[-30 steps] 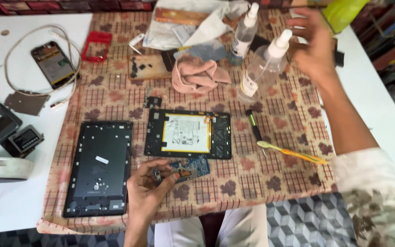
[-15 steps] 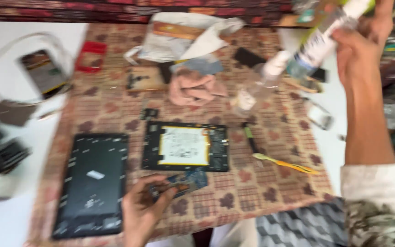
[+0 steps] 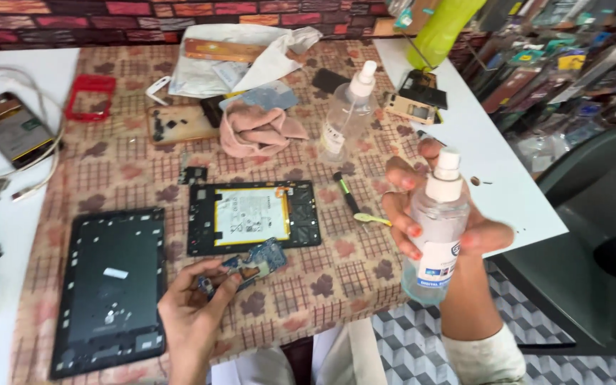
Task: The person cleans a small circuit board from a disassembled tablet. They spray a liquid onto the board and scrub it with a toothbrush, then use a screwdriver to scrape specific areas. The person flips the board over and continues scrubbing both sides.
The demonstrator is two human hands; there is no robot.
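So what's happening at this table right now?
A person is working on a taken-apart tablet over a patterned brown cloth. Their right hand holds up a clear plastic spray bottle with a white nozzle, while the left hand pinches a small blue circuit board. The opened black tablet frame with its white battery lies just beyond, a black tablet back panel to its left, and a second clear spray bottle stands farther back.

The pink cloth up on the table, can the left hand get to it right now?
Probably not straight away: the left hand is pinching a blue circuit board, and the pink cloth lies beyond the opened tablet. Nothing walls it off, though.
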